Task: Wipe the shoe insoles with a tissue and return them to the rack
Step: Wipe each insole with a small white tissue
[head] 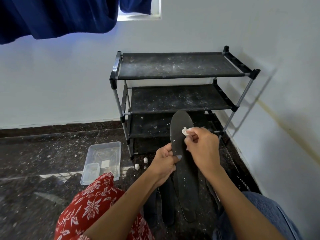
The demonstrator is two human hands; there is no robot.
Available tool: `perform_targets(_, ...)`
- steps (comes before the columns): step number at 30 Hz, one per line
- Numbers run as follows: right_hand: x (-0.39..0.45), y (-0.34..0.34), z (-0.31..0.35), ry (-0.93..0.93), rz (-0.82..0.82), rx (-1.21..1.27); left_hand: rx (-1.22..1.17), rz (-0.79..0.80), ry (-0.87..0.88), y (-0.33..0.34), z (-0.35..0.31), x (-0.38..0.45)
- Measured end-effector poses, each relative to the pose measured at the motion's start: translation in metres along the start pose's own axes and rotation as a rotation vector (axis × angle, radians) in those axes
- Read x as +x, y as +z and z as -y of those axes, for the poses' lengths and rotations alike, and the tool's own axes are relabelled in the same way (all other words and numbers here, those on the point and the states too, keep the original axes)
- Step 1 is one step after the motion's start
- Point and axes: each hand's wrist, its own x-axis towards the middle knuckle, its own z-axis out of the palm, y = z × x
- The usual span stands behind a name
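Note:
A long black insole (185, 172), dotted with white specks, stands lengthwise in front of me. My left hand (164, 163) grips its left edge about halfway up, thumb on the top face. My right hand (202, 146) pinches a small crumpled white tissue (237, 131) and presses it onto the insole's upper part. More dark insoles (167, 203) lie on the floor under the held one. The black shoe rack (173, 94) with dusty fabric shelves stands just beyond, against the white wall.
A clear plastic tray (105, 158) with a smaller container inside sits on the dark speckled floor at left. Two small white caps (141, 162) lie by the rack's foot. The wall corner lies right. Dark blue cloth (57, 16) hangs overhead.

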Motion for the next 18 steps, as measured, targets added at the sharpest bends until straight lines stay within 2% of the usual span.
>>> perform_targets(1,-0.001,0.000,0.001,-0.012,0.016,-0.013,-0.002,0.003,-0.001,0.000,0.000,0.000)
perform_targets(3,-0.007,0.003,0.006,-0.080,0.152,0.020,-0.042,-0.009,0.002,0.001,0.001,0.000)
perform_targets(5,-0.010,0.003,0.011,-0.074,0.302,0.167,-0.078,-0.042,0.012,0.000,0.001,0.001)
perform_targets(6,-0.007,0.001,0.010,-0.043,0.311,0.237,-0.079,-0.052,0.016,-0.001,0.001,0.002)
perform_targets(7,-0.004,-0.001,0.008,-0.011,0.254,0.276,-0.072,-0.054,0.017,-0.002,0.001,0.003)
perform_targets(9,0.005,-0.006,0.001,0.014,0.037,0.175,-0.040,-0.047,0.003,-0.001,0.002,0.004)
perform_targets(11,0.008,-0.009,-0.004,0.021,-0.088,0.024,0.003,-0.024,-0.027,0.000,0.002,0.001)
perform_targets(13,0.005,-0.008,-0.005,-0.012,-0.031,-0.041,0.046,0.019,-0.043,0.003,0.003,-0.001)
perform_targets(16,-0.001,-0.006,-0.002,-0.101,0.174,0.063,0.058,0.038,-0.031,0.003,0.003,-0.002)
perform_targets(18,-0.001,-0.010,-0.003,-0.115,0.210,0.119,0.069,0.046,-0.034,0.004,0.002,-0.002)
